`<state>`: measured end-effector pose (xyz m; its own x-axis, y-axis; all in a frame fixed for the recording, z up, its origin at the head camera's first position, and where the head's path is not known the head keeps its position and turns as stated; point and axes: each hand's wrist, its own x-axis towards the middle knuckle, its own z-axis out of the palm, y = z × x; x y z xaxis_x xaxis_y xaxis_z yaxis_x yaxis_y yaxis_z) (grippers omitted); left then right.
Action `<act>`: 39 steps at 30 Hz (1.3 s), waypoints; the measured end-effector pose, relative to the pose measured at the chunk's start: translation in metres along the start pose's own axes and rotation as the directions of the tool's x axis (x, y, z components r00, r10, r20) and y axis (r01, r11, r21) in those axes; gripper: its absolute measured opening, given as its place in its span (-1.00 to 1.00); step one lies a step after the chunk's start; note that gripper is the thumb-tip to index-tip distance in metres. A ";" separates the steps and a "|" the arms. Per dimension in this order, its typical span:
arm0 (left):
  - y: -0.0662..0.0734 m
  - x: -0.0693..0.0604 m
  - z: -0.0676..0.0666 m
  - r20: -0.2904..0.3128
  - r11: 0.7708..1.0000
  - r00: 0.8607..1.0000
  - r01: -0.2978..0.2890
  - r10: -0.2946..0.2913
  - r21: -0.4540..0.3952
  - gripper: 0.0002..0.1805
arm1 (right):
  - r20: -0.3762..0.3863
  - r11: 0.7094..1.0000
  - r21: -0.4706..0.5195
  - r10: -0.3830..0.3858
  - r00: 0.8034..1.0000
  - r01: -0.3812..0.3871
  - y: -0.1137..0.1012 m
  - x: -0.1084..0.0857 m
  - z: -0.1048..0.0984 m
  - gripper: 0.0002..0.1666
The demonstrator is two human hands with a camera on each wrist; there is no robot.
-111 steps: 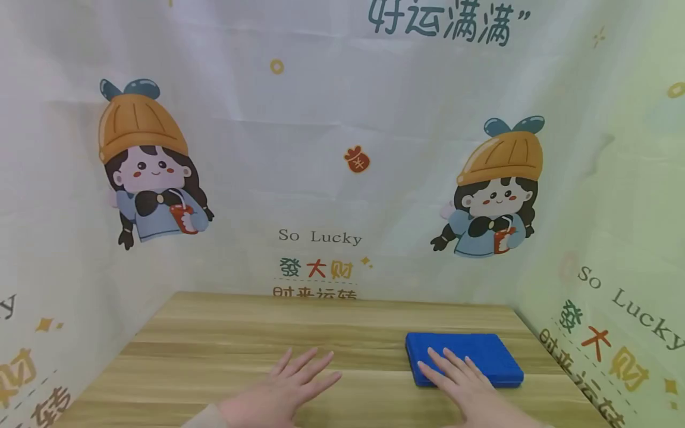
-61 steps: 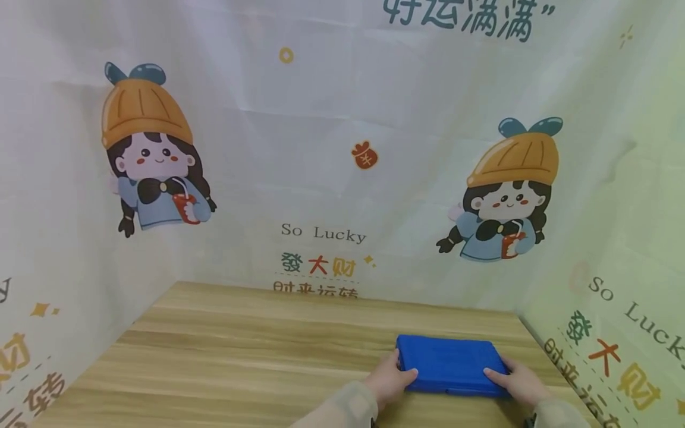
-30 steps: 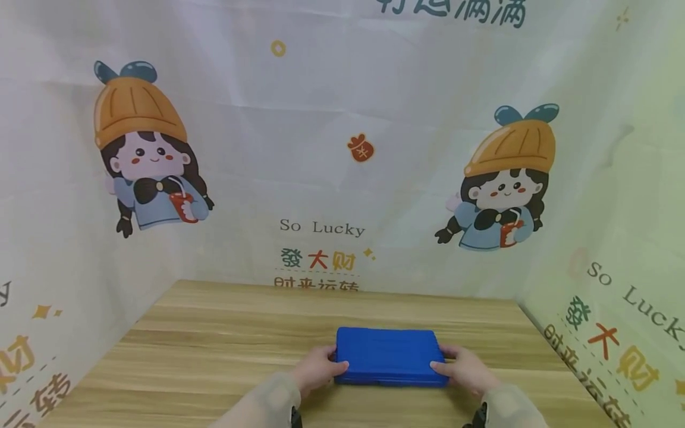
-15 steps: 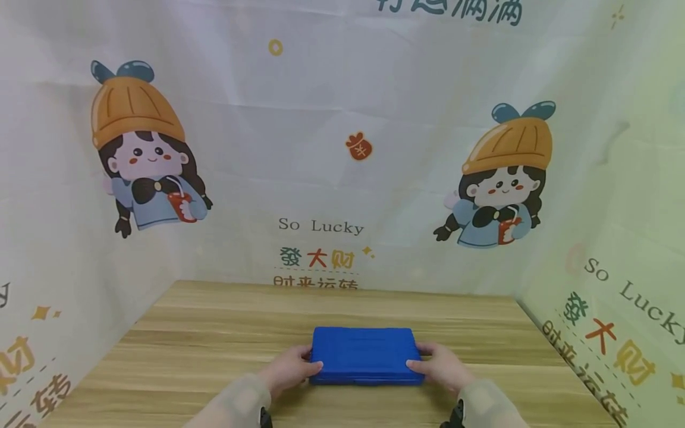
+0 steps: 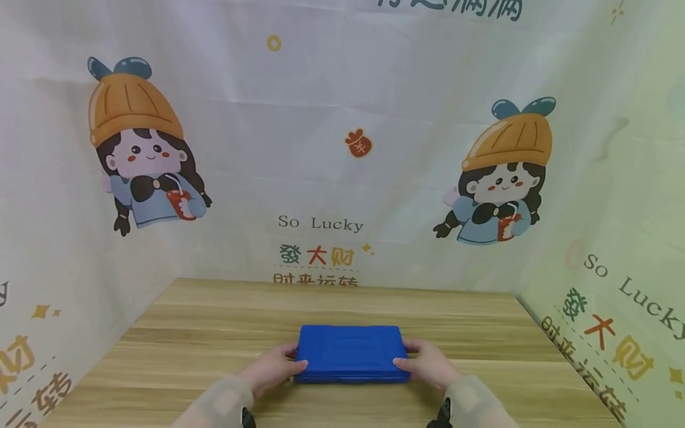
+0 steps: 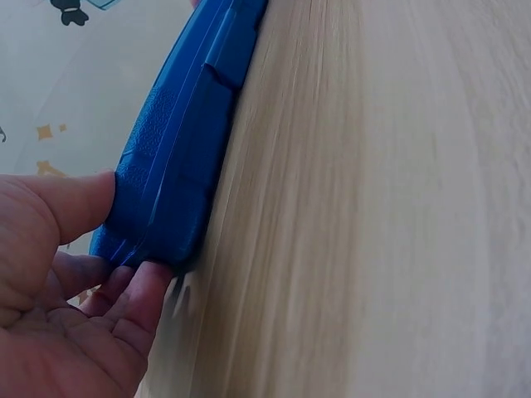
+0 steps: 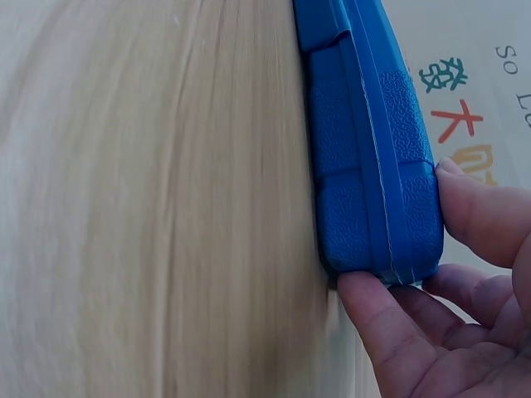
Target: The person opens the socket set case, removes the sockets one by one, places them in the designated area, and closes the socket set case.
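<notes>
A flat blue plastic case (image 5: pixel 352 353) with a closed lid sits at the middle of the wooden table in the head view. My left hand (image 5: pixel 272 367) grips its left end, thumb on the lid's edge and fingers against the end. At the opposite end my right hand (image 5: pixel 428 364) holds it the same way. The left wrist view shows the case's textured side (image 6: pixel 170 157) and a latch, with the left thumb (image 6: pixel 83 203) on top. In the right wrist view, the right fingers (image 7: pixel 390 323) touch the end of the case near the tabletop.
The wooden tabletop (image 5: pixel 160 356) stretches around the case. Behind it and at both sides hangs a pale printed cloth (image 5: pixel 321 148) with cartoon figures and lettering. Long pale sleeves (image 5: pixel 214 401) cover both forearms, and dark wrist devices (image 5: pixel 441 413) show at the lower edge.
Both hands first hovered open, the right over the case. They then took hold of its two ends, and the case has moved left from the table's right side to the middle.
</notes>
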<state>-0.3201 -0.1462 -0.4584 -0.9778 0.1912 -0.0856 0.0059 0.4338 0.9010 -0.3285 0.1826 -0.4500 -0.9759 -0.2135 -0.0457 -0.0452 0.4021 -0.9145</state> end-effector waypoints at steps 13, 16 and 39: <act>-0.005 -0.010 -0.010 -0.018 1.000 1.000 0.016 -0.016 0.001 -0.31 | 0.007 1.000 0.020 -0.021 1.000 0.021 -0.002 0.000 0.014 -0.24; -0.006 -0.010 -0.012 -0.017 1.000 1.000 0.025 -0.025 0.001 -0.30 | 0.010 1.000 0.013 -0.015 1.000 0.014 -0.002 0.000 0.015 -0.24; 0.022 0.023 -0.006 0.335 0.631 0.933 -0.338 0.129 0.699 0.17 | 0.011 1.000 0.024 -0.011 1.000 0.011 -0.005 -0.003 0.016 -0.28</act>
<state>-0.3440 -0.1380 -0.4382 -0.8418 0.5292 -0.1062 0.4802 0.8242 0.3001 -0.3216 0.1674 -0.4518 -0.9729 -0.2277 -0.0403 -0.0503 0.3783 -0.9243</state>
